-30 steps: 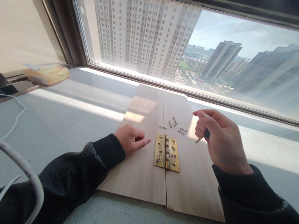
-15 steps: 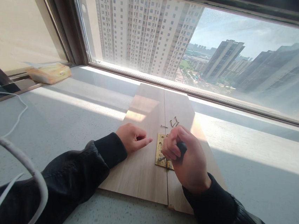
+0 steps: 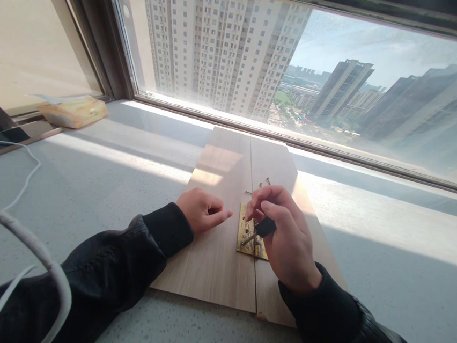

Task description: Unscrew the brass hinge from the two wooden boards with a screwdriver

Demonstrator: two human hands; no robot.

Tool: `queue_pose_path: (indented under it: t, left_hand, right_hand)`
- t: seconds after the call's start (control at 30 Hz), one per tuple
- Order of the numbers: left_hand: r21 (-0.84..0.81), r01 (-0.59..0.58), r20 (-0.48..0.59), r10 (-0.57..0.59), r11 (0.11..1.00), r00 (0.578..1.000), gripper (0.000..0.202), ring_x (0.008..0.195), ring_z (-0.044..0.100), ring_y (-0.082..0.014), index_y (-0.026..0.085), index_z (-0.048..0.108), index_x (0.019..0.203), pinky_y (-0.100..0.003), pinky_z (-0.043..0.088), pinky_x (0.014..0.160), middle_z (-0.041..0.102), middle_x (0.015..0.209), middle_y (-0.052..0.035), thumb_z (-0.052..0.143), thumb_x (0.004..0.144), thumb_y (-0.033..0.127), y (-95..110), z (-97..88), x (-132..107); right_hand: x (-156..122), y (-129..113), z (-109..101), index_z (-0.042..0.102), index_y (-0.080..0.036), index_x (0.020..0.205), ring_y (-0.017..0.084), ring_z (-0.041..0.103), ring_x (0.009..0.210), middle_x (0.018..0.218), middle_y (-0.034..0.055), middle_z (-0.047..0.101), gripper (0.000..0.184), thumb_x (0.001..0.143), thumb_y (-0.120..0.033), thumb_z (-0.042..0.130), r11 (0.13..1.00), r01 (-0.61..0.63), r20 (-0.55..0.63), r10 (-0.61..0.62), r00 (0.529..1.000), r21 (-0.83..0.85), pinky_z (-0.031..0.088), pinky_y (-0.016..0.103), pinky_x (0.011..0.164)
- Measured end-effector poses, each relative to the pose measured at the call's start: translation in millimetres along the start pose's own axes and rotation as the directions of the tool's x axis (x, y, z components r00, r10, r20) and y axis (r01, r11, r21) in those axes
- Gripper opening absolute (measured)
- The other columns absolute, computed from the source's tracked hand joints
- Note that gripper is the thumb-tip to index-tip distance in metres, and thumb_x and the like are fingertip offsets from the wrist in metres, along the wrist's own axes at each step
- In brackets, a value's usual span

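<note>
My right hand (image 3: pixel 289 236) is curled around the black handle of a screwdriver (image 3: pixel 264 228). Its shaft slants down to the left, with the tip at the lower left corner of a brass hinge (image 3: pixel 243 228). The hinge lies over the seam between two pale wooden boards (image 3: pixel 211 267), partly hidden by the hand. My left hand (image 3: pixel 203 212) rests on the left board, loosely closed with the thumb side toward the hinge, and nothing shows in it. Several loose screws (image 3: pixel 268 181) lie on the boards just beyond the right hand, some partly covered by it.
The boards lie on a speckled white sill (image 3: pixel 382 294) below a large window. White cables (image 3: pixel 58 279) loop across the left foreground. A soft tissue pack (image 3: pixel 74 112) and a phone-like flat object (image 3: pixel 2 147) are at the far left.
My right hand's fingers have loosened and shifted round the screwdriver handle, its index finger lifting and opening. The screwdriver's tip stays at the same hinge corner. My left hand stays put.
</note>
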State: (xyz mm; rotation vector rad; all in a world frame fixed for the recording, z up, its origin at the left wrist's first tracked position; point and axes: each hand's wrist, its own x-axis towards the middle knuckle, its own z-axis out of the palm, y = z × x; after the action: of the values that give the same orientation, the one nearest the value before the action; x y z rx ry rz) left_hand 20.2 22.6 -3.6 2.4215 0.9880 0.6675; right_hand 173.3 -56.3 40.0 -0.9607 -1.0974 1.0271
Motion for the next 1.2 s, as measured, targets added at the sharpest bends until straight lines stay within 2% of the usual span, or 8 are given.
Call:
queue_pose_path:
  t: [0.2,0.33,0.4,0.5,0.57,0.87,1.07,1.2]
  left_hand:
    - [-0.007,-0.005,0.001,0.005,1.0,1.0,0.044,0.045,0.028,-0.0058,0.014,0.039,0.046,-0.021,0.021,0.047,0.028,0.045,0.0048,0.047,0.079,0.041,1,-1.5,0]
    - [-0.003,0.002,-0.003,-0.002,1.0,1.0,0.044,0.045,0.027,-0.0058,0.014,0.037,0.046,-0.021,0.021,0.047,0.027,0.045,0.0048,0.047,0.079,0.041,2,-2.1,-1]
    - [-0.005,0.008,0.001,-0.008,1.0,1.0,0.043,0.045,0.026,-0.0058,0.014,0.038,0.046,-0.021,0.022,0.047,0.028,0.044,0.0049,0.048,0.079,0.041,2,-2.1,-1]
    - [-0.002,0.007,0.002,-0.007,1.0,1.0,0.043,0.045,0.026,-0.0058,0.014,0.039,0.047,-0.021,0.022,0.047,0.028,0.044,0.005,0.048,0.079,0.042,2,-1.9,-1]
    - [0.004,-0.001,-0.002,0.001,1.0,1.0,0.044,0.045,0.026,-0.0059,0.014,0.039,0.046,-0.021,0.022,0.047,0.027,0.044,0.005,0.049,0.079,0.042,2,-1.6,-1]
    - [0.006,-0.011,0.001,0.011,1.0,1.0,0.043,0.045,0.027,-0.0061,0.014,0.041,0.047,-0.021,0.023,0.047,0.028,0.045,0.0049,0.048,0.08,0.042,0,-0.7,-1]
    - [0.004,-0.007,0.004,0.007,1.0,1.0,0.043,0.045,0.027,-0.0061,0.014,0.041,0.047,-0.021,0.024,0.047,0.028,0.045,0.005,0.048,0.08,0.041,1,-2.2,-1]
    - [0.009,0.001,0.015,-0.001,1.0,1.0,0.043,0.046,0.027,-0.006,0.014,0.04,0.046,-0.021,0.023,0.048,0.027,0.045,0.005,0.048,0.079,0.041,1,-1.8,-1]
  right_hand:
    - [-4,3,-5,0.053,-0.017,0.065,0.01,0.042,0.054,0.058,-0.0022,0.048,0.026,0.077,-0.039,0.062,0.804,0.169,0.003,-0.203,0.979,-0.57,0.034,0.024,0.052]
    - [-5,-18,-10,0.047,-0.018,0.054,0.012,0.04,0.053,0.055,0.0004,0.047,0.042,0.082,-0.049,0.049,0.21,0.333,0.27,-0.282,0.921,-0.919,0.026,0.026,0.05]
    - [-6,-32,-10,0.043,-0.019,0.053,0.013,0.035,0.047,0.05,0.0002,0.046,0.048,0.085,-0.055,0.039,-0.088,0.238,0.251,-0.177,0.952,-0.967,0.018,0.026,0.046]
    - [-9,-47,-6,0.041,-0.022,0.054,0.014,0.029,0.04,0.045,0.0007,0.046,0.05,0.086,-0.058,0.028,-0.32,0.093,0.108,-0.03,0.994,-0.943,0.014,0.027,0.044]
    - [-11,-51,-3,0.04,-0.022,0.058,0.015,0.032,0.039,0.046,0.0008,0.047,0.045,0.087,-0.054,0.027,-0.337,0.116,0.104,0.052,0.993,-0.934,0.015,0.027,0.043]
    - [-12,-61,-14,0.043,-0.021,0.069,0.016,0.046,0.051,0.062,0.0024,0.055,0.028,0.088,-0.041,0.036,-0.046,0.34,0.312,0.298,0.902,-0.939,0.025,0.027,0.047]
    - [-12,-63,-12,0.043,-0.024,0.059,0.017,0.034,0.041,0.052,0.0035,0.051,0.049,0.086,-0.058,0.02,-0.309,0.189,0.127,0.21,0.969,-0.932,0.016,0.028,0.042]
    - [-14,-62,-9,0.042,-0.025,0.057,0.018,0.034,0.041,0.051,0.0035,0.052,0.05,0.086,-0.057,0.017,-0.337,0.209,0.129,0.243,0.961,-0.918,0.016,0.029,0.042]
